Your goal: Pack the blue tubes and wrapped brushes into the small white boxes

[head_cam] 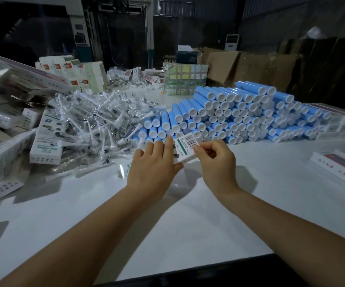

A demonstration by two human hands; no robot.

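Holding one box (185, 149) above the middle of the tabletop (271, 183), both hands on it. Left hand (153, 164): fingers nearly straight along the box's left side, thumb under its near end. Right hand (215, 158): fingers curled, thumb and forefinger pinching the box's right edge. Barcode face up; whether an end flap is open cannot be told.

Tubes (240, 114) stacked in a big pile along the far-right part of the tabletop, white caps facing the person, nearest ones just beyond the box. Brushes (97, 125) heaped at far left, just beside the tubes. More boxes (47, 139) lie at the left edge.

Judgement: step in hand is readying this box for filling. Next move likely needs one hand freed to fetch a tube while the other steadies the box with its mouth open.
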